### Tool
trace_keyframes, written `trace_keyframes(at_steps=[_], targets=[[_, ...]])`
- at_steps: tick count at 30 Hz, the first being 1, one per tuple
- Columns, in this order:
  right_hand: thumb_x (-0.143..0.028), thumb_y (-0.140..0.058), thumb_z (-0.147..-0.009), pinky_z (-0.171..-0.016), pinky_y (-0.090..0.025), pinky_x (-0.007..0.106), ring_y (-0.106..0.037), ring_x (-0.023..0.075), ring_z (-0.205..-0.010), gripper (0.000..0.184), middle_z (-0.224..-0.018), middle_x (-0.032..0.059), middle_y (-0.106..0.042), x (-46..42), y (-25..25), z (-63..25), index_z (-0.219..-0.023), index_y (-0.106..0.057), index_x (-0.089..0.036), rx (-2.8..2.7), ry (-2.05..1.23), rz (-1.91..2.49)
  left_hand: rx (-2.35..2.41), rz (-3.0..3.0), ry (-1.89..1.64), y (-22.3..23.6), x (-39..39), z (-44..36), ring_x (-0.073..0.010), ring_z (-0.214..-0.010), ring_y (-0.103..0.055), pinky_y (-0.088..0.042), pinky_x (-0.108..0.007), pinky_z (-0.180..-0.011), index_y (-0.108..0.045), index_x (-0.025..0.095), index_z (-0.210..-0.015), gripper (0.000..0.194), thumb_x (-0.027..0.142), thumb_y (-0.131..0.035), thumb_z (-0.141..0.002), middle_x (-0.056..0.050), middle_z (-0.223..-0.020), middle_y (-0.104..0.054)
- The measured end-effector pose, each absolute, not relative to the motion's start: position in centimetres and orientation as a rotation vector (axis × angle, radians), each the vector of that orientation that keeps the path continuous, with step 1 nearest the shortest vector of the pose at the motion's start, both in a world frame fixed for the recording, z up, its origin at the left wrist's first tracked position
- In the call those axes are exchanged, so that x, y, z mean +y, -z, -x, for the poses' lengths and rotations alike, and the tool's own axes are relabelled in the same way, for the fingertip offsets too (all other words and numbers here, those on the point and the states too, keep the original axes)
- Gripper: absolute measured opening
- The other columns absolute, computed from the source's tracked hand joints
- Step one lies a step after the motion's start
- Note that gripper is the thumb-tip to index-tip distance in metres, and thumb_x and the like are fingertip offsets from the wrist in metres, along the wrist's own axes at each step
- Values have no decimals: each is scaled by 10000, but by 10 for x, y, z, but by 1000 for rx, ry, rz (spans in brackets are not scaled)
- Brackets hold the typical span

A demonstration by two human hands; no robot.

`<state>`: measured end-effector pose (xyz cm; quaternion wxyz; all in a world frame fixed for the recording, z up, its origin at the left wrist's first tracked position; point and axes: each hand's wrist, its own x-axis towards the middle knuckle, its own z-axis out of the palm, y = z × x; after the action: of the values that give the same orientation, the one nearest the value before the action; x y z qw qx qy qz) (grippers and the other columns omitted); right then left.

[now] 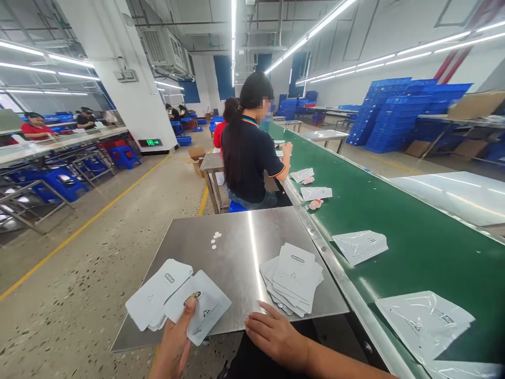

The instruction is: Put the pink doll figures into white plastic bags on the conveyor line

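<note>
My left hand (178,337) pinches a white printed card (209,310), with the thumb on top and the fingers beneath. The card bears a recycling mark. Just behind it, a small stack of similar white cards (160,289) lies on the metal table's left side. My right hand (276,337) rests at the table's near edge, its fingers stretched out and nothing visible in them. Ahead of those fingertips, a loose, fanned pile of white cards (294,273) sits near the conveyor. Several small white round pieces (215,239) lie farther back on the metal table (232,231).
On the right runs a green conveyor belt (355,200) with a metal rail, carrying several white plastic pouches (361,246) and small pink items (316,203). A person in a dark shirt (250,152) sits beyond the table. Stacked blue crates (394,116) stand across the belt.
</note>
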<state>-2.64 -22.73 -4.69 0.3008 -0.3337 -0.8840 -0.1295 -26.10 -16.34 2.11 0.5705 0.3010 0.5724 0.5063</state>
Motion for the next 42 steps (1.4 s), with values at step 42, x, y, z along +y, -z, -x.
trace_keyframes(at_steps=[42], targets=[[-330, -511, -893, -634, -497, 282, -580, 116, -691, 231, -840, 23, -599, -105, -64, -266, -931, -577, -112, -934, -492, 2152, 649, -1597, -554, -74, -119, 31, -182, -713, -557, -418, -255, -650, -636, 138, -818, 356, 446, -681, -647, -21, -722, -635]])
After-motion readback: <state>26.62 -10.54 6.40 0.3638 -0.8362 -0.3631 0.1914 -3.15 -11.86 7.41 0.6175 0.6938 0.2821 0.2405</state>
